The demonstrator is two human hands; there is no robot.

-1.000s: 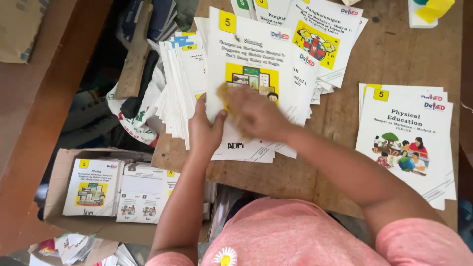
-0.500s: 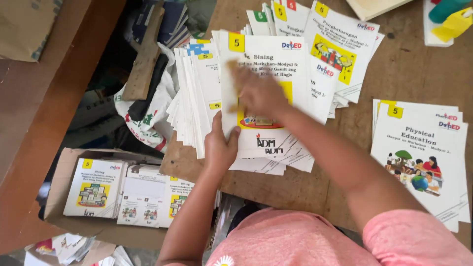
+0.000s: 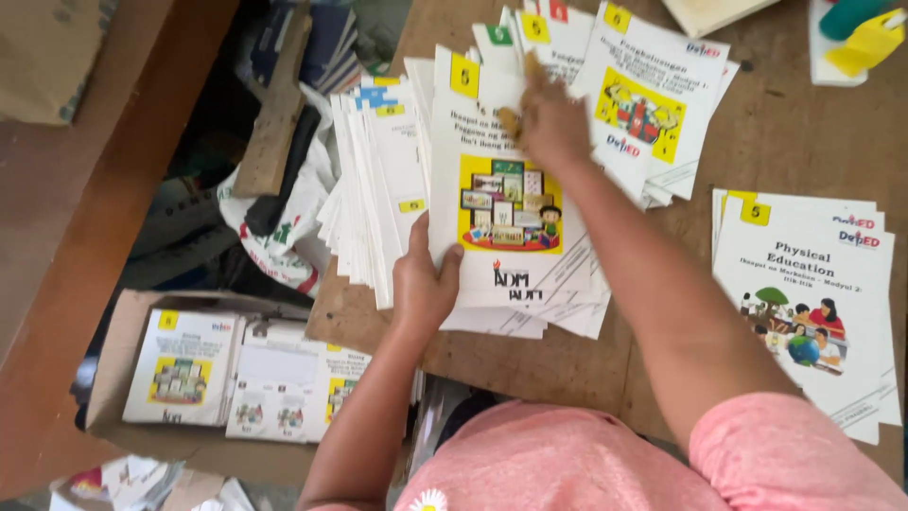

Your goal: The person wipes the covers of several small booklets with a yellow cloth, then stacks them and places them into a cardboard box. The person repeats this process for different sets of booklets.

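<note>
I see my left hand (image 3: 423, 284) grasping the near left edge of a white paper booklet with a yellow picture panel (image 3: 506, 218), which tops a fanned stack on the worn wooden table (image 3: 804, 142). My right hand (image 3: 551, 123) presses its far end, fingers curled; whether it pinches a page, I cannot tell. Another white booklet pile (image 3: 813, 284) lies well right.

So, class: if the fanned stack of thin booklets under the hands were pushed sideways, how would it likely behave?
The fanned stack of booklets would probably slide apart, since its edges already splay loosely. Single copies look thin, so likely floppy and light. The left hand grips the lower edge, perhaps checking that spread.
</note>
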